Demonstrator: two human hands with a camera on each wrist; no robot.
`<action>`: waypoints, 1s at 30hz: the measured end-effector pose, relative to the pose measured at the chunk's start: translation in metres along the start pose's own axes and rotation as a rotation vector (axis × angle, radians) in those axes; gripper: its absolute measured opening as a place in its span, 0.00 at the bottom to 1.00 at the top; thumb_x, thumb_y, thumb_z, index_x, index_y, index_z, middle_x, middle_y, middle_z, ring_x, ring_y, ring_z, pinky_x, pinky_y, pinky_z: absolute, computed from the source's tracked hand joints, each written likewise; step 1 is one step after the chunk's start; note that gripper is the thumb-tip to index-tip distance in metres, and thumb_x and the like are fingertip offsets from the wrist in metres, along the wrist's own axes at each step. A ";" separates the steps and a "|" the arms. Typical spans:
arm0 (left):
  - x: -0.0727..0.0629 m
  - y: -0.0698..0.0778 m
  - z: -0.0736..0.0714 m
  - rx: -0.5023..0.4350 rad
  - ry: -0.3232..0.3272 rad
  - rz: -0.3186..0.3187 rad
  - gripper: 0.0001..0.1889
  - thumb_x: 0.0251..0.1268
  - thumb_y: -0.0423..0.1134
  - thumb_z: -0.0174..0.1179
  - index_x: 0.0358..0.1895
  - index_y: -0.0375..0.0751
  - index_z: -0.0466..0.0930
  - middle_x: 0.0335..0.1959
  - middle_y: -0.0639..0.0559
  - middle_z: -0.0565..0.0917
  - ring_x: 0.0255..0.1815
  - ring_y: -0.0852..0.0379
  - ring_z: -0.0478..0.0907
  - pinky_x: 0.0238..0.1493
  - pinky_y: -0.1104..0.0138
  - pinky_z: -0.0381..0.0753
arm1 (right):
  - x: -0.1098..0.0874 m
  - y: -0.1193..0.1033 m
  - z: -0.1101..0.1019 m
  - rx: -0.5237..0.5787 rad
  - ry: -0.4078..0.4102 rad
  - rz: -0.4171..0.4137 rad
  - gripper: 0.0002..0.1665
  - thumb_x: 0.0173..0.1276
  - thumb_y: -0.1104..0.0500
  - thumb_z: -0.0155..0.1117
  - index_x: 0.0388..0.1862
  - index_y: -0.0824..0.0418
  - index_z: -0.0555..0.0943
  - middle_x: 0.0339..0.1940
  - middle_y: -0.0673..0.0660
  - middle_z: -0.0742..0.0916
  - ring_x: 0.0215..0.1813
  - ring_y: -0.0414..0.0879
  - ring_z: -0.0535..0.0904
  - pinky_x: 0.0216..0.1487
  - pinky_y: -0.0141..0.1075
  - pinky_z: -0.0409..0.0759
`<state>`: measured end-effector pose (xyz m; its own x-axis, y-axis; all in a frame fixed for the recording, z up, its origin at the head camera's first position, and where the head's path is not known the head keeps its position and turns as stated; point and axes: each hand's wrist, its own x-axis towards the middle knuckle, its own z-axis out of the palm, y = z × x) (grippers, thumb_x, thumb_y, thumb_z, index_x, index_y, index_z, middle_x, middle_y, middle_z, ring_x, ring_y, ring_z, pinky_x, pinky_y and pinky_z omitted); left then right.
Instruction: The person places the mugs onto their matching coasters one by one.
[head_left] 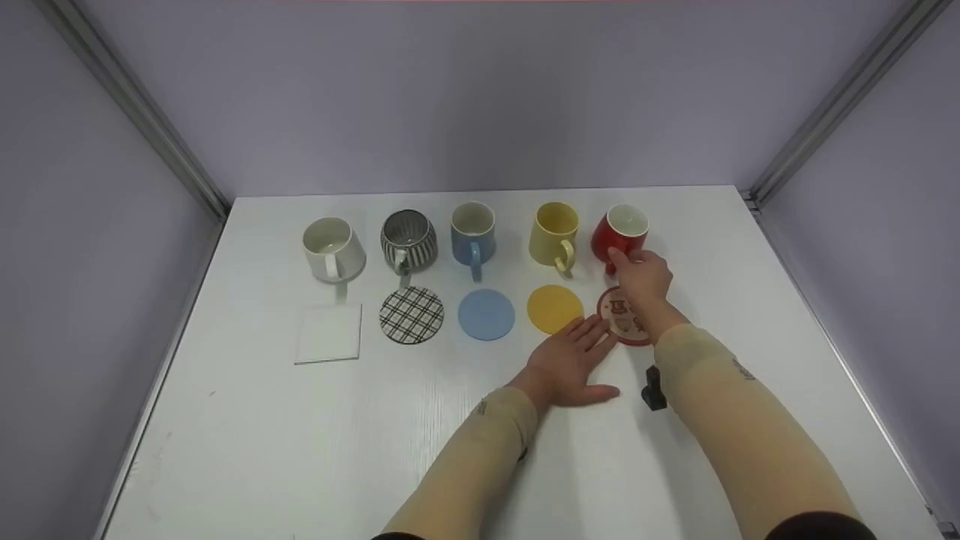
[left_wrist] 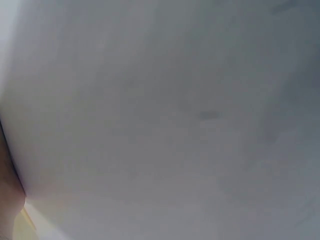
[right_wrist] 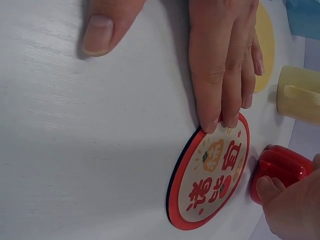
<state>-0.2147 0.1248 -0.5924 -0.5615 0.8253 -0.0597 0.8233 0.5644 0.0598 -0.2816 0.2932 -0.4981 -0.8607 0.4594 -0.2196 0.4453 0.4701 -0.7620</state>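
Note:
My right hand (head_left: 643, 281) grips the handle of a red mug (head_left: 613, 238) with a white inside, which stands at the right end of a row of mugs. Just in front of that mug lies a round red-rimmed coaster (right_wrist: 210, 175) with printed characters and small pictures. My left hand (head_left: 570, 364) rests flat on the table with straight, spread fingers. In the right wrist view, its fingertips (right_wrist: 231, 120) touch the edge of the red-rimmed coaster. Beside the left hand is a round yellow coaster (head_left: 553, 307). The left wrist view shows mostly blurred table surface.
Left of the red mug stand a yellow mug (head_left: 553, 234), a blue mug (head_left: 473, 234), a striped mug (head_left: 409, 241) and a white mug (head_left: 334, 250). Before them lie a blue coaster (head_left: 486, 315), a checked coaster (head_left: 412, 316) and a square white coaster (head_left: 328, 334). Walls enclose the table (head_left: 300, 450).

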 end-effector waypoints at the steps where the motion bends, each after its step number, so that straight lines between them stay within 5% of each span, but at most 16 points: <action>1: 0.000 0.000 0.000 0.003 -0.002 0.000 0.52 0.71 0.82 0.24 0.89 0.53 0.40 0.89 0.56 0.39 0.88 0.56 0.32 0.84 0.61 0.30 | 0.001 0.000 0.000 0.005 0.006 -0.001 0.39 0.82 0.38 0.58 0.74 0.68 0.74 0.71 0.66 0.80 0.75 0.59 0.71 0.79 0.53 0.66; 13: 0.002 0.000 0.000 -0.003 -0.032 -0.005 0.52 0.71 0.82 0.22 0.89 0.55 0.37 0.89 0.56 0.36 0.88 0.57 0.28 0.84 0.62 0.28 | 0.008 -0.007 0.003 0.017 0.005 0.008 0.35 0.82 0.39 0.58 0.68 0.68 0.78 0.62 0.64 0.85 0.64 0.56 0.76 0.72 0.48 0.74; 25: 0.001 0.000 0.002 0.002 -0.007 -0.003 0.52 0.71 0.82 0.22 0.89 0.54 0.37 0.89 0.56 0.37 0.88 0.56 0.30 0.84 0.62 0.28 | 0.021 -0.001 -0.006 -0.022 -0.069 0.043 0.33 0.83 0.37 0.56 0.67 0.63 0.81 0.58 0.62 0.84 0.55 0.50 0.74 0.56 0.41 0.74; 30: 0.001 0.000 0.003 -0.005 0.020 0.000 0.52 0.71 0.82 0.23 0.89 0.52 0.39 0.89 0.55 0.39 0.88 0.56 0.32 0.84 0.62 0.30 | 0.025 0.001 -0.010 -0.007 -0.101 0.061 0.34 0.83 0.38 0.57 0.71 0.62 0.80 0.61 0.61 0.85 0.58 0.52 0.78 0.58 0.42 0.78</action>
<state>-0.2151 0.1252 -0.5953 -0.5629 0.8256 -0.0396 0.8231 0.5643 0.0645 -0.3003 0.3123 -0.4980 -0.8522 0.4094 -0.3259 0.4992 0.4493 -0.7409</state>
